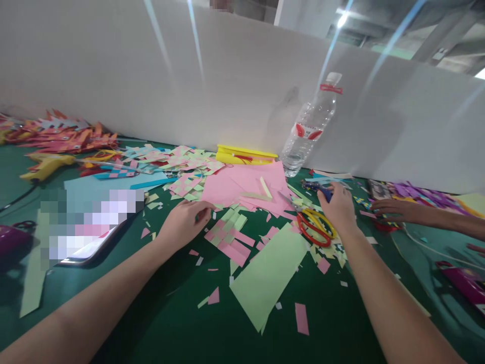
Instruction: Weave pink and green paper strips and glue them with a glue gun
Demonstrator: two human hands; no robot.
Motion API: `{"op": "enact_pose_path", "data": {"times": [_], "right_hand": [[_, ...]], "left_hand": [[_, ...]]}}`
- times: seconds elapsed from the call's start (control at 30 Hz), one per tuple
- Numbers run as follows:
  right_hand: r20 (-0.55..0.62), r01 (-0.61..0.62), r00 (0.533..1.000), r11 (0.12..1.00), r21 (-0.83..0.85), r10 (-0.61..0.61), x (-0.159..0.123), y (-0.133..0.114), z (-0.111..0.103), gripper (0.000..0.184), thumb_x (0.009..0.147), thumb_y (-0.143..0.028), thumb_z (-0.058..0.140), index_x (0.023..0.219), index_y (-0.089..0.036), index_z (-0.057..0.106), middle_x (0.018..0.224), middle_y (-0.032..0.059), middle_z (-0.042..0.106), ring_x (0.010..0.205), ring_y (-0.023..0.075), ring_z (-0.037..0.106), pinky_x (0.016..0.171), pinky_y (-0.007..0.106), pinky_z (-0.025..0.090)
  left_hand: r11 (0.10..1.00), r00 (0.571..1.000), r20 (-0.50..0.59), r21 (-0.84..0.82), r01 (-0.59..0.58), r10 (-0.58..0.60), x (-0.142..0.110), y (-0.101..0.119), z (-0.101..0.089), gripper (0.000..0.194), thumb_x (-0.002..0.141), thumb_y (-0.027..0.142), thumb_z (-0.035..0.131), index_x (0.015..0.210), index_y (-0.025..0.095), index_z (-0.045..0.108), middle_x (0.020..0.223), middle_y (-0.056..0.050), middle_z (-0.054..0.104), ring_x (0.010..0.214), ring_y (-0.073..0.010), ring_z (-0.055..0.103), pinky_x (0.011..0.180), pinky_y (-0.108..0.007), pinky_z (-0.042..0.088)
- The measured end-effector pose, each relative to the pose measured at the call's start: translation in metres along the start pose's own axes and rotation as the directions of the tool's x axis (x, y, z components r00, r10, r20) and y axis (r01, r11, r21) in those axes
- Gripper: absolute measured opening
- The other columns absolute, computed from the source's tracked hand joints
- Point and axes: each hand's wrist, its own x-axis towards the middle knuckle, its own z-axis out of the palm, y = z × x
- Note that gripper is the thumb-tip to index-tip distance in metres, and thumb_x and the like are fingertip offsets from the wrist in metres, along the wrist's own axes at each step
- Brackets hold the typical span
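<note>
Woven pink-and-green paper (pixel 230 235) lies on the green surface (pixel 170 323), just in front of the pink sheets (pixel 242 184) and between the two hands. The left hand (pixel 186 222) is near its left side, fingers curled and thumb bent toward the forefinger; whether they pinch anything, I cannot tell. The right hand (pixel 339 206) reaches to a dark blue tool (pixel 325 194), thumb against it; how firmly the fingers close is unclear.

Scissors with red and yellow handles (pixel 315 227) lie between the woven piece and the right hand, blades pointing toward the pink sheets. A pale green sheet (pixel 271 275) lies close by on the near right, with small paper scraps scattered around. Behind are a yellow roll (pixel 246 155) and a clear bottle (pixel 310 129) by the white partition (pixel 170 76). Leftward sit a phone (pixel 102 237) and a yellow glue gun (pixel 49 166). Another person's hand (pixel 396 210) is at the right.
</note>
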Motion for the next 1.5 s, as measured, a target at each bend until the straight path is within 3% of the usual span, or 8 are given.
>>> {"op": "enact_pose_path", "data": {"times": [0.07,0.17,0.33,0.57,0.93,1.07,1.27,1.5], "right_hand": [[-0.051,0.126,0.991,0.99,0.062,-0.123,-0.013,-0.005,-0.009,0.044,0.086,-0.035,0.041,0.122,-0.011,0.045,0.099,0.0129,0.062,0.102,0.0278,0.052,0.087,0.039,0.041],[0.035,0.179,0.983,0.983,0.04,-0.181,-0.034,-0.011,-0.017,0.035,0.084,-0.038,0.042,0.108,-0.015,0.054,0.093,0.0108,0.062,0.093,0.0266,0.056,0.079,0.037,0.044],[0.258,0.176,0.951,0.984,-0.01,-0.168,-0.056,-0.014,-0.015,0.041,0.083,-0.046,0.045,0.103,-0.012,0.056,0.102,0.0141,0.059,0.097,0.0264,0.056,0.08,0.035,0.045],[0.4,0.155,0.91,0.984,-0.083,-0.11,-0.057,-0.016,-0.017,0.045,0.084,-0.047,0.043,0.105,-0.011,0.058,0.104,0.0163,0.06,0.096,0.0278,0.059,0.078,0.035,0.046],[0.294,0.089,0.952,0.996,0.011,-0.088,-0.053,-0.011,-0.034,0.046,0.077,-0.056,0.049,0.104,-0.019,0.058,0.105,0.0106,0.06,0.088,0.0257,0.059,0.066,0.033,0.047],[0.196,0.144,0.963,0.967,0.211,-0.187,-0.059,-0.023,-0.041,0.047,0.08,-0.055,0.049,0.111,-0.02,0.054,0.109,0.0104,0.057,0.088,0.0241,0.06,0.069,0.034,0.049],[0.21,0.34,0.84,0.787,0.516,-0.501,-0.073,-0.043,-0.045,0.043,0.082,-0.046,0.055,0.12,-0.028,0.054,0.123,0.0066,0.057,0.11,0.0245,0.056,0.086,0.038,0.05],[0.282,0.426,0.724,0.729,0.535,-0.63,-0.083,-0.046,-0.046,0.05,0.079,-0.046,0.058,0.124,-0.025,0.056,0.128,0.0079,0.057,0.119,0.0278,0.051,0.094,0.045,0.048]], "left_hand": [[1.0,1.0,0.01,-0.002,0.01,-0.01,0.0,-0.001,0.0,0.038,0.087,0.036,0.035,0.099,0.018,0.065,0.08,-0.006,0.07,0.073,-0.0217,0.062,0.068,-0.031,0.045],[1.0,0.999,0.019,0.014,0.027,-0.028,0.002,-0.003,0.001,0.037,0.087,0.037,0.035,0.099,0.019,0.066,0.086,-0.006,0.071,0.075,-0.0221,0.063,0.069,-0.031,0.046],[1.0,0.999,0.029,0.016,-0.014,0.014,0.003,-0.006,0.004,0.037,0.088,0.039,0.037,0.098,0.019,0.066,0.096,-0.006,0.071,0.078,-0.0221,0.063,0.078,-0.035,0.045],[0.989,0.986,0.088,0.036,-0.144,0.14,0.002,-0.007,0.003,0.042,0.088,0.053,0.04,0.097,0.021,0.066,0.1,-0.007,0.069,0.095,-0.025,0.06,0.089,-0.041,0.038],[0.979,0.962,0.183,-0.047,-0.199,0.205,0.008,-0.024,-0.007,0.037,0.081,0.056,0.052,0.094,0.025,0.066,0.09,-0.002,0.068,0.085,-0.02,0.059,0.086,-0.036,0.038],[0.984,0.971,0.163,-0.052,-0.17,0.177,0.01,-0.024,-0.005,0.037,0.086,0.053,0.046,0.091,0.023,0.067,0.087,-0.003,0.069,0.081,-0.0199,0.06,0.079,-0.034,0.041],[0.988,0.971,0.184,-0.061,-0.145,0.154,0.007,-0.019,-0.005,0.037,0.085,0.053,0.048,0.095,0.022,0.066,0.081,-0.002,0.066,0.075,-0.018,0.058,0.075,-0.032,0.041],[0.981,0.959,0.216,-0.095,-0.166,0.183,0.006,-0.015,-0.004,0.045,0.081,0.058,0.052,0.108,0.023,0.061,0.094,-0.005,0.064,0.089,-0.0216,0.057,0.08,-0.034,0.041]]}}
